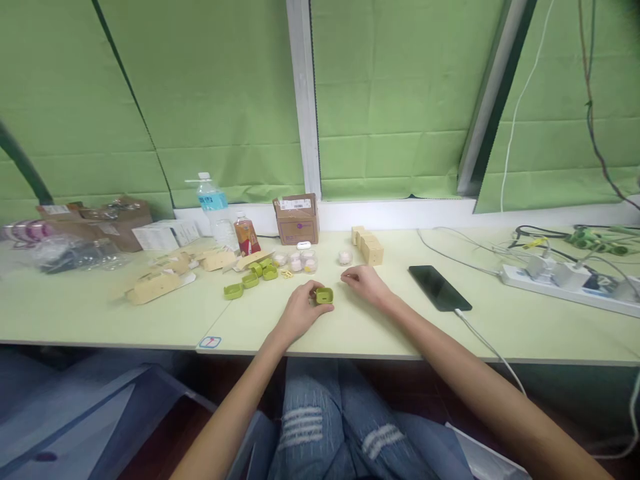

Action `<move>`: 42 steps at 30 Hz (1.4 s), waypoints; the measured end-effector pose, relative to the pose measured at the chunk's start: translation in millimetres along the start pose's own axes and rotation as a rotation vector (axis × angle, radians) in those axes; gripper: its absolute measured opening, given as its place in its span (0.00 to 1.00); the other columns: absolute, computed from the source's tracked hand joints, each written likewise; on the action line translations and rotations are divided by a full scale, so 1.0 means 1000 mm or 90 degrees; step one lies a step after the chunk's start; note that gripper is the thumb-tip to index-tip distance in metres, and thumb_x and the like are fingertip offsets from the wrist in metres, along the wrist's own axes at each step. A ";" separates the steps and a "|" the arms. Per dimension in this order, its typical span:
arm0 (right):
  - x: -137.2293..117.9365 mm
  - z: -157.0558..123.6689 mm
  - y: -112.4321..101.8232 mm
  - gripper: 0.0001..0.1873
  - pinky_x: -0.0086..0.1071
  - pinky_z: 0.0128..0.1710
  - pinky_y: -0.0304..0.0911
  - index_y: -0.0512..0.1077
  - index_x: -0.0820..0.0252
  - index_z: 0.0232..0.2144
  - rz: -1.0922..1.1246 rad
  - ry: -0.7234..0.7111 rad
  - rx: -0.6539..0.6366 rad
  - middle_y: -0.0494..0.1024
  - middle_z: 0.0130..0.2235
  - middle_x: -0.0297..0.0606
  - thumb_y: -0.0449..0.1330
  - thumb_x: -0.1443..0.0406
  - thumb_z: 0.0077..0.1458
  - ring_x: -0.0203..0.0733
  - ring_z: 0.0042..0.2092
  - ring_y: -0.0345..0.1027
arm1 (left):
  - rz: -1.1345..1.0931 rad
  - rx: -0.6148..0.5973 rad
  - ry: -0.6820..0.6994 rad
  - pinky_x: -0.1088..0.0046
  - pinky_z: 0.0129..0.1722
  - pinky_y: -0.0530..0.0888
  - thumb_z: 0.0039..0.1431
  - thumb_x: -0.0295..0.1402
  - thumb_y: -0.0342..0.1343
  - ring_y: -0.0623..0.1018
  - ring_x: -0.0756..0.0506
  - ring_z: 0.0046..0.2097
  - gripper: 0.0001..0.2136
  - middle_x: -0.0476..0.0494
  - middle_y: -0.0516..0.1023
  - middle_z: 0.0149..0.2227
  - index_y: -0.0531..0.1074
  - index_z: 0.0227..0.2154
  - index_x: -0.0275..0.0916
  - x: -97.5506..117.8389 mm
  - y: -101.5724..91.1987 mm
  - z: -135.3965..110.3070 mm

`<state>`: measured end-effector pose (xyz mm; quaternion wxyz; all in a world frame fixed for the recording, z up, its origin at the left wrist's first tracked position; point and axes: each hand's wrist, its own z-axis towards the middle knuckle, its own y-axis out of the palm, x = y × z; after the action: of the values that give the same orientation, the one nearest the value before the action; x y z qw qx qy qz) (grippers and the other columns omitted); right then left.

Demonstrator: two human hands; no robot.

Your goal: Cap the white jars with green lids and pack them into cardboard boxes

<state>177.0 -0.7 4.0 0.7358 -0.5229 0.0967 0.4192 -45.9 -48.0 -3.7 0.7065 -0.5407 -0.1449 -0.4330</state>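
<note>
My left hand (300,310) rests on the pale green table (350,327) with its fingers closed round a small green case (324,295). A little to the right, my right hand (365,283) lies on the table with its fingers curled in a loose pinch; whether anything is in them is hidden. Several more green cases (253,277) lie to the left. Small white round pieces (300,261) sit just behind them, and one more white piece (345,257) lies nearer the right hand.
Tan small boxes (369,245) stand behind the right hand. A brown carton (296,219), a water bottle (213,208) and a small juice bottle (247,235) stand at the back. A black phone (439,287) on a cable lies right; a power strip (565,280) further right. Flat cardboard packs (157,283) lie left.
</note>
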 end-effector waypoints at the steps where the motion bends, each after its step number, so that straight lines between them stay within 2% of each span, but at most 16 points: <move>1: -0.004 0.000 0.001 0.11 0.31 0.38 0.64 0.82 0.62 0.35 0.054 0.002 0.003 0.84 0.37 0.42 0.59 0.66 0.61 0.42 0.36 0.74 | -0.001 0.002 0.001 0.66 0.44 0.69 0.51 0.38 0.69 0.75 0.43 0.43 0.19 0.44 0.79 0.42 0.74 0.44 0.40 0.001 0.000 0.000; 4: -0.013 -0.001 0.007 0.12 0.32 0.37 0.65 0.83 0.63 0.38 0.207 -0.023 0.017 0.84 0.37 0.42 0.62 0.61 0.62 0.42 0.36 0.74 | -0.007 0.005 -0.001 0.68 0.42 0.69 0.50 0.38 0.69 0.74 0.44 0.40 0.18 0.46 0.79 0.40 0.74 0.43 0.39 0.002 0.000 0.000; 7: -0.019 -0.003 0.013 0.13 0.32 0.37 0.65 0.84 0.61 0.38 0.224 -0.096 0.004 0.81 0.35 0.41 0.62 0.59 0.62 0.42 0.36 0.74 | -0.019 0.004 0.003 0.69 0.40 0.68 0.51 0.37 0.69 0.74 0.45 0.39 0.17 0.46 0.78 0.38 0.74 0.42 0.39 0.003 0.001 0.000; 12: -0.022 -0.007 0.015 0.10 0.31 0.38 0.65 0.83 0.58 0.43 0.163 -0.192 -0.045 0.80 0.36 0.39 0.64 0.63 0.62 0.39 0.36 0.73 | 0.017 0.002 0.005 0.68 0.39 0.68 0.52 0.39 0.68 0.74 0.44 0.38 0.16 0.45 0.78 0.38 0.75 0.42 0.38 0.006 0.000 0.000; 17: -0.026 -0.010 0.013 0.06 0.29 0.35 0.63 0.82 0.61 0.38 0.084 -0.241 -0.074 0.79 0.33 0.38 0.64 0.69 0.61 0.37 0.33 0.70 | 0.086 0.017 0.016 0.65 0.44 0.70 0.54 0.38 0.67 0.76 0.40 0.44 0.15 0.42 0.79 0.41 0.75 0.43 0.39 0.010 0.000 -0.001; 25: -0.022 -0.007 0.020 0.10 0.32 0.43 0.64 0.80 0.61 0.34 -0.117 -0.344 -0.095 0.81 0.36 0.41 0.60 0.74 0.62 0.41 0.39 0.72 | 0.111 0.015 0.053 0.62 0.47 0.71 0.56 0.36 0.65 0.77 0.39 0.46 0.14 0.41 0.79 0.44 0.74 0.44 0.39 0.007 0.002 0.000; 30: -0.024 -0.007 0.022 0.11 0.30 0.41 0.62 0.81 0.61 0.34 -0.199 -0.347 -0.119 0.80 0.36 0.41 0.59 0.75 0.62 0.40 0.40 0.71 | 0.122 0.016 0.068 0.61 0.48 0.72 0.56 0.33 0.64 0.77 0.39 0.47 0.14 0.40 0.79 0.45 0.74 0.45 0.38 0.005 0.003 0.000; 36: -0.030 -0.010 0.021 0.11 0.29 0.34 0.57 0.80 0.59 0.33 -0.273 -0.315 -0.111 0.80 0.37 0.40 0.59 0.73 0.63 0.41 0.40 0.70 | 0.128 0.014 0.091 0.60 0.49 0.73 0.57 0.32 0.63 0.77 0.39 0.47 0.13 0.39 0.79 0.45 0.74 0.45 0.37 0.005 0.004 0.000; 42: -0.029 -0.011 0.024 0.09 0.31 0.32 0.55 0.80 0.60 0.34 -0.281 -0.362 -0.097 0.80 0.37 0.40 0.60 0.73 0.63 0.41 0.40 0.69 | 0.131 0.001 0.104 0.62 0.48 0.73 0.56 0.31 0.64 0.77 0.40 0.45 0.13 0.41 0.79 0.42 0.75 0.44 0.38 0.006 0.003 0.001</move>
<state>145.0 -22.1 -0.5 0.7650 -0.4473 -0.2583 0.3847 -39.9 -49.4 -1.6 0.7571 -0.5148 -0.0310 -0.4010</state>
